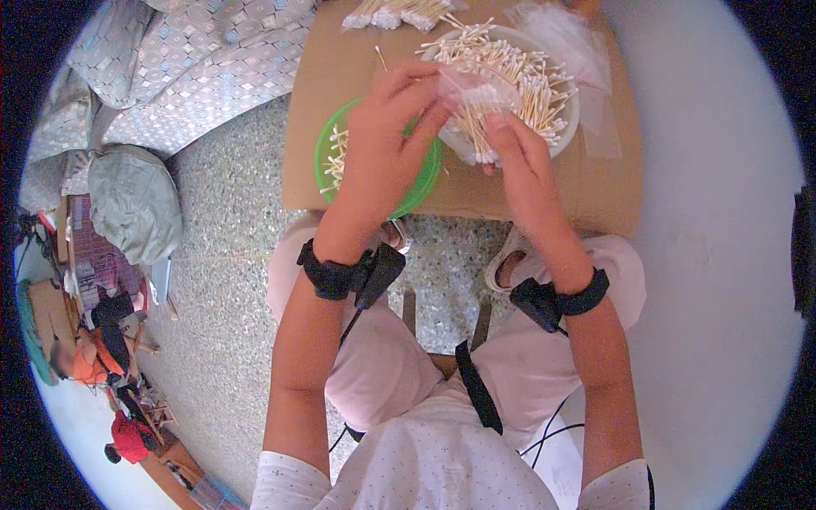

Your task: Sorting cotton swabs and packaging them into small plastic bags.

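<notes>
A white shirt with small dark specks (442, 463) comes closest, with pale pink trousers (382, 378) below it, the knees spread. Two bare forearms reach forward past them, a black strap (327, 272) with a small dark block at the left wrist and a matching black band (586, 293) at the right.

The right hand (524, 166) has its grip closed on a small clear plastic bag (481, 110) of cotton swabs, thumb laid over the near side. The left hand (387, 132) has its fingertips at the bag's upper left edge; whether they pinch it, I can't tell. The bag sits above the near part of a white bowl (570, 127) heaped with loose cotton swabs (544, 89).

Under the left hand is a bright green bowl (322, 161), partly hidden, with more swabs in it. Both bowls rest on a cardboard-brown surface (603, 200). Toward its far edge lie bundled swabs (399, 14), and to the right of the white bowl, loose clear plastic sheets (571, 51).

Beyond, on the speckled floor (229, 229), slumps a grey-green sack (134, 204) near a patterned cloth (212, 64). Farther off, at left, are a person in orange (89, 365) and another in red (132, 438).
</notes>
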### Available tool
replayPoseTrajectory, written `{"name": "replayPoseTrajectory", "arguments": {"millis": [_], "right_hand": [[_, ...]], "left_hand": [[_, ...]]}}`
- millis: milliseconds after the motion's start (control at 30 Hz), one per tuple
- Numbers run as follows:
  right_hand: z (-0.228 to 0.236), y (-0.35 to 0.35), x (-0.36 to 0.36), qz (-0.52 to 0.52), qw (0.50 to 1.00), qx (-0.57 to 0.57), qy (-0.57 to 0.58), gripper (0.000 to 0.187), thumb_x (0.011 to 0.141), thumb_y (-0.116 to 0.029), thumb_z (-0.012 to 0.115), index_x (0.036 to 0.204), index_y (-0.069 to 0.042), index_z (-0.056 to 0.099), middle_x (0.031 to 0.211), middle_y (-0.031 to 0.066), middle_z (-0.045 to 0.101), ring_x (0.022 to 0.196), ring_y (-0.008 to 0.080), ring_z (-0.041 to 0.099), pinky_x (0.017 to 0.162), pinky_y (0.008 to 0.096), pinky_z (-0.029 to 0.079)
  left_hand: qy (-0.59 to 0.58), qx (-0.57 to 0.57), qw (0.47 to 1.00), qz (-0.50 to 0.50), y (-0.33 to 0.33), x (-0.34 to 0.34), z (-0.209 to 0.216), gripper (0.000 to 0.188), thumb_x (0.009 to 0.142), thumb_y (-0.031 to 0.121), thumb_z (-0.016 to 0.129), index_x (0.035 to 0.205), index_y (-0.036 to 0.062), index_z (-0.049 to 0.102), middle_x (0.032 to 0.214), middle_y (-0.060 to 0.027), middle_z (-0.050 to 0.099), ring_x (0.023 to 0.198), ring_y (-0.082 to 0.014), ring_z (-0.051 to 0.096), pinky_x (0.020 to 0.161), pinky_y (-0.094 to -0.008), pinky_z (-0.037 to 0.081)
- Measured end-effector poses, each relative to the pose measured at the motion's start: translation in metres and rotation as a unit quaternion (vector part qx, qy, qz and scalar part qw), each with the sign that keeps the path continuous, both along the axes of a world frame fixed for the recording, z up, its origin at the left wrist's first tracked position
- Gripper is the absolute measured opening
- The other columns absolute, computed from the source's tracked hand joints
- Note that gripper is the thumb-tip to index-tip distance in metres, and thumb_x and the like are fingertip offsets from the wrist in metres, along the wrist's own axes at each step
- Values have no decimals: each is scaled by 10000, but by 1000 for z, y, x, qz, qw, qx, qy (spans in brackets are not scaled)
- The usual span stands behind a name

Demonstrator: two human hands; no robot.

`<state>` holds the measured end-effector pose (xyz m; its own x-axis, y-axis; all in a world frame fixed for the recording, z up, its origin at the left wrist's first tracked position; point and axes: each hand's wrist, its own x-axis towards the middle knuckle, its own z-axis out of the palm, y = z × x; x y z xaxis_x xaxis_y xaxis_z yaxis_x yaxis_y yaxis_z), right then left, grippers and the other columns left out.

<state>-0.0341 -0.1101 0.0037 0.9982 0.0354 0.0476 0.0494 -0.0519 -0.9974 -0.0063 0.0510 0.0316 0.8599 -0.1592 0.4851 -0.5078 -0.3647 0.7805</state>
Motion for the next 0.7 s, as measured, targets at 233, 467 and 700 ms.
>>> {"name": "replayPoseTrajectory", "arguments": {"millis": [233,467,700], "right_hand": [[-7,0,6,3,995,-72,-68,354,962,-294,476,1031,29,603,834,192,615,719,298,572,669,397,444],[-6,2,13,-48,992,-82,-79,369,966,-300,474,1007,49,587,800,184,600,651,257,570,575,375,444],[-10,-22,28,-164,985,50,-32,329,947,-285,480,1122,-13,541,826,52,570,609,121,505,487,263,419]], "left_hand": [[83,-33,996,-2,-6,-7,1,220,898,155,576,1013,-27,618,971,-141,623,884,-243,614,772,-318,468],[-72,81,993,54,-3,-1,10,310,900,204,579,1118,-16,587,1114,-123,601,941,-231,598,816,-316,463],[11,-166,986,10,-29,-47,94,347,893,231,587,1157,9,555,1148,-106,581,965,-216,585,813,-337,469]]}}
